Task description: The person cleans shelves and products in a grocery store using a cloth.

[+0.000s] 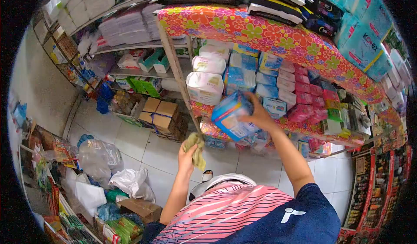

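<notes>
My left hand (186, 159) is closed around a crumpled yellow-green cloth (196, 152), held low beside the shelf's upright post. With my right hand (259, 117) I grip a blue plastic-wrapped pack (232, 117) by its right side, in front of the shelf. The pack is tilted and a little blurred; its print is not readable. Behind it, white packs (205, 88), blue packs (240, 78) and pink packs (302, 98) stand in rows on the shelf. My right fingertips are partly hidden by the pack.
Flower-patterned covering (260, 29) lines the upper shelf, which bears Kotex packs (358, 46). Cardboard boxes (160, 113) stand on the tiled floor (160, 150) at the left. Plastic bags (132, 183) lie nearer me. At the right is a rack of small bottles (377, 187).
</notes>
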Motion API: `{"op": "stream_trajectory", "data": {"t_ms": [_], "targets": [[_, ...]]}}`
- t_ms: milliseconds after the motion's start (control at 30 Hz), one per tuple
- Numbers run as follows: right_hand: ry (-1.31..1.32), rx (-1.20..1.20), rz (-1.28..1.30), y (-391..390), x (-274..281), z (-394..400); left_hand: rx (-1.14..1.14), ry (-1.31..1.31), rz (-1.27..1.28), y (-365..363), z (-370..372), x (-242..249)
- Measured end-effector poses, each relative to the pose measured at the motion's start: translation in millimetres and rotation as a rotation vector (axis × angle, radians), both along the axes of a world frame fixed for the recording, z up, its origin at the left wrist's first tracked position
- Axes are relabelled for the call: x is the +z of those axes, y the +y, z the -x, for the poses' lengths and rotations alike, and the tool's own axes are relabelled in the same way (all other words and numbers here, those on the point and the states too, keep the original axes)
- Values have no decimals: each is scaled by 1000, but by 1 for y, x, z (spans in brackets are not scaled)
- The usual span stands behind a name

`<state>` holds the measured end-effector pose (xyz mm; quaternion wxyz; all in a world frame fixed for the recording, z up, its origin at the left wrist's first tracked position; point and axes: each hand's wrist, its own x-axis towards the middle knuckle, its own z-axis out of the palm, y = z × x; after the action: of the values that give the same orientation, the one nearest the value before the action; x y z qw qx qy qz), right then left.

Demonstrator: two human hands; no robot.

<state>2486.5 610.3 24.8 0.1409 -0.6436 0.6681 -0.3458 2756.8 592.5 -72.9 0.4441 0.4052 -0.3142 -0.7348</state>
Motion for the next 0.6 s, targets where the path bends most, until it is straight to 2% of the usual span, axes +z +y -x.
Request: {"op": "stream_trajectory", "data": {"t_ms": [67,100,167,200,267,333,367,433,467,533,600], "targets": [[-1049,56,-79,20,-1,10,-27,33,35,-2,16,28],[-1411,-20,-196,33,-5,12,6,-60,200,-3,27,46],[-1838,36,-39,40,-15,7,86,-131,454,-3,53,76],[-1902,27,-21,44,-13,1,125,-127,502,2,67,99],[-1858,-15,-5,50,-13,-11,151,-116,545,0,89,126],[-1825,-17,-40,59,-24,-12,178,-532,1292,-6,105,135],[-1824,-22,-31,65,-24,-10,171,-525,1295,-2,109,135],[-1994,99,66,70,-14,-8,-40,-551,1361,7,117,136],[-1964,59,168,73,-20,-1,-35,-538,1380,14,120,138],[-1960,66,165,84,-24,9,-313,-504,1416,33,121,138],[-1960,23,148,92,-32,15,-327,-486,1429,34,124,139]]}}
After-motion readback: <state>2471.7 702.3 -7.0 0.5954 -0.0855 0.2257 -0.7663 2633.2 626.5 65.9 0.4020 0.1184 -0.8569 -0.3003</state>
